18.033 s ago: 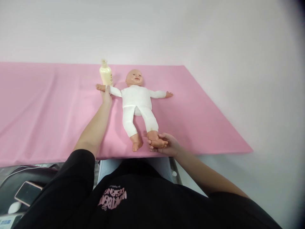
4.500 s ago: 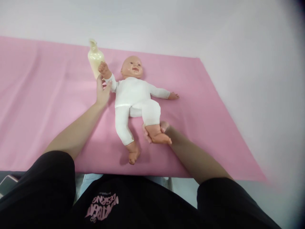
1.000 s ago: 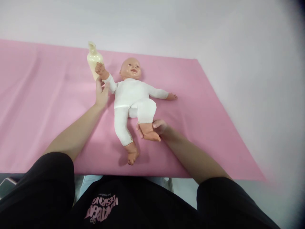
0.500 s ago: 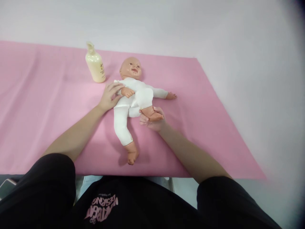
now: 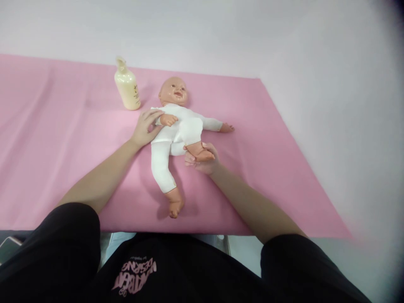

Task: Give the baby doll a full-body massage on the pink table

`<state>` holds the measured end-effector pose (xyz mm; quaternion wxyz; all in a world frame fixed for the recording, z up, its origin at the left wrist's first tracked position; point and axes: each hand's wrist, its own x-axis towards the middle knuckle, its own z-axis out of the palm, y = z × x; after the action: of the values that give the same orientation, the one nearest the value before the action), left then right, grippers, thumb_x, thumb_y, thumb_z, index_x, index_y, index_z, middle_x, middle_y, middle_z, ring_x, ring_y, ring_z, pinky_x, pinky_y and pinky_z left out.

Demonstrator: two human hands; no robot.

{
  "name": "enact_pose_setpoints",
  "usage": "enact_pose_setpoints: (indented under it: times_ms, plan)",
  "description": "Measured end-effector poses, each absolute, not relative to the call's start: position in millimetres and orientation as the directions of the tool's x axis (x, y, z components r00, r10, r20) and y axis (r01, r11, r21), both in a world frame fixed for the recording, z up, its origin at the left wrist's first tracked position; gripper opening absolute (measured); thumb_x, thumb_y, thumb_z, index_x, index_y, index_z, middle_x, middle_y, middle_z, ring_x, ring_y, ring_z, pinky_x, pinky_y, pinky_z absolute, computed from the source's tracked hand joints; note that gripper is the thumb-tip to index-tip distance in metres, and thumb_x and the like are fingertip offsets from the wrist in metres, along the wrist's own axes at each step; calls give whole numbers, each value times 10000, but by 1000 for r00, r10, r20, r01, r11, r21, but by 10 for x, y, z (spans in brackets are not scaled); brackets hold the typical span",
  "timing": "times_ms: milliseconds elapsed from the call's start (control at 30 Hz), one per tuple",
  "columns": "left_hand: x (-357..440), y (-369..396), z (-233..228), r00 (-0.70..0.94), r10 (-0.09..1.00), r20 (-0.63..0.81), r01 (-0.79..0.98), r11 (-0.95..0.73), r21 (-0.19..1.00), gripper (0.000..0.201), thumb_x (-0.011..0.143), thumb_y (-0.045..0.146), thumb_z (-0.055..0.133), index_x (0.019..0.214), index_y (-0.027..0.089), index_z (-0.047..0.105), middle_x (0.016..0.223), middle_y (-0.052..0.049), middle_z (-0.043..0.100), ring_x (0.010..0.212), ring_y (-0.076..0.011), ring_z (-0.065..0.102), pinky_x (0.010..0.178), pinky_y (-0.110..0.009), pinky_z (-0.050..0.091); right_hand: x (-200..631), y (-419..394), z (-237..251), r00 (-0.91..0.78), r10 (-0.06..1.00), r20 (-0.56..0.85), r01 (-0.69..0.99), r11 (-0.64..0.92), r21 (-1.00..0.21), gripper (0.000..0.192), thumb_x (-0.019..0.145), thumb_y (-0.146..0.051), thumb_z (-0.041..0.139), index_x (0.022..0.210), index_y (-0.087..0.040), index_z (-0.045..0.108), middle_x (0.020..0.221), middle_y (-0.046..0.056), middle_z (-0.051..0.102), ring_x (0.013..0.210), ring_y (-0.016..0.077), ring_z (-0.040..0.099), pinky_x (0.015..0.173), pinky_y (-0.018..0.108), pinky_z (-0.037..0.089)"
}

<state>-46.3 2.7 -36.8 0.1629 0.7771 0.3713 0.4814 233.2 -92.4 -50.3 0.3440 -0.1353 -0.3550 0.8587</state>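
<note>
A baby doll (image 5: 176,110) with a white cloth body lies on its back on the pink cover, head away from me. My left hand (image 5: 147,127) is wrapped round the doll's arm at the side of its chest, partly hiding it. The small fist of that arm pokes out beyond my fingers. Lower on the doll, my right hand (image 5: 205,160) grips the raised, bent leg at the ankle from beneath, fingers and thumb closed round it. The doll's other leg (image 5: 164,168) lies stretched toward me, and its far arm is spread out to the right.
A pump bottle (image 5: 128,90) of pale yellow liquid stands upright beyond my left hand. The pink cover (image 5: 78,139) has soft creases on the left, and its edge slants along the right. A pale surface lies beyond it. A dark-screened device (image 5: 9,248) shows at lower left.
The held leg's foot has shifted very slightly left with my right hand. My left hand keeps its place and its hold.
</note>
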Motion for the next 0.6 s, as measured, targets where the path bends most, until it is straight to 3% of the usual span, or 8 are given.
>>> enact_pose_setpoints:
  times_ms: [267, 467, 600]
  plan:
    - [-533, 195, -543, -24, 803, 595, 293, -564, 772, 655, 822, 697, 753, 1294, 259, 632, 1334, -121, 667, 1281, -312, 612, 1131, -493, 457, 2345, -1011, -493, -834, 528, 162, -472, -528, -706, 535, 850, -533, 668, 1160, -99, 701, 784, 44, 738, 705, 161, 657, 727, 283, 521]
    - [-617, 350, -643, -285, 824, 491, 87, -487, 869, 633, 855, 747, 695, 1261, 284, 552, 1303, -94, 651, 1220, -269, 626, 1058, -462, 529, 2377, -1059, -483, -971, 226, 76, -204, -620, -758, 635, 723, -514, 774, 1190, -96, 677, 979, 144, 820, 821, 251, 774, 762, 341, 583]
    - [-725, 485, -739, -410, 862, 298, -87, -362, 928, 510, 925, 739, 620, 1133, 287, 509, 1247, -62, 659, 1158, -230, 657, 1016, -436, 567, 2374, -1074, -502, -996, 85, 36, -79, -584, -808, 611, 729, -482, 808, 1190, -108, 664, 1110, 194, 810, 961, 311, 794, 749, 351, 596]
